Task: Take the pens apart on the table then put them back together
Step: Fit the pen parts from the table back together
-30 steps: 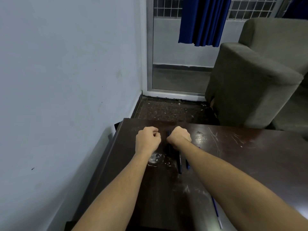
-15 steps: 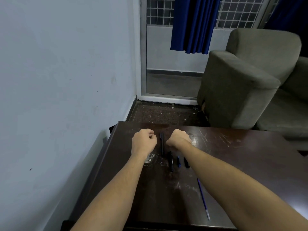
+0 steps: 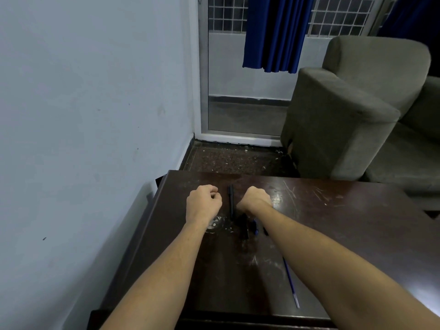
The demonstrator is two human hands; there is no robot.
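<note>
Resting on table (image 3: 333, 222), left hand (image 3: 203, 202) fisted, seemingly empty, right hand (image 3: 256, 198) curled, contents hidden from view, black pen (image 3: 231, 201) between.

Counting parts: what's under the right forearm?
Poking out beside the right forearm, near the wrist: black pen pieces, a blue piece, a small black piece. A blue refill lies along its edge. Anything directly beneath the arm is covered.
</note>
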